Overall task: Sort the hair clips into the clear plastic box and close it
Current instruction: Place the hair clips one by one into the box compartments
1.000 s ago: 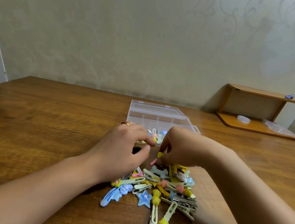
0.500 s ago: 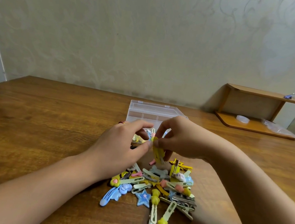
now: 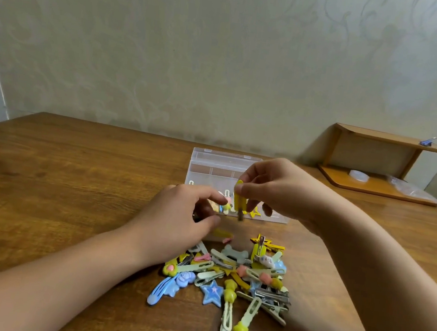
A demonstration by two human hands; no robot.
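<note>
A clear plastic box (image 3: 211, 168) stands open on the wooden table, its lid tipped back, with a few clips in its front compartments. My right hand (image 3: 277, 191) pinches a yellow hair clip (image 3: 240, 200) upright above the box's front edge. Just to the left, my left hand (image 3: 179, 215) hovers low over the table with its fingers curled and apart, and I see nothing in it. A pile of colourful hair clips (image 3: 235, 273) lies on the table in front of both hands.
The wooden table (image 3: 61, 174) stretches wide to the left. A small wooden shelf (image 3: 380, 167) stands at the back right against the wall, with a roll of tape and a plastic bag on its base and a small purple clip on top.
My right hand has lifted the yellow clip out of the pile and raised it toward the box. My left hand has let go of it and drawn slightly back to the left.
</note>
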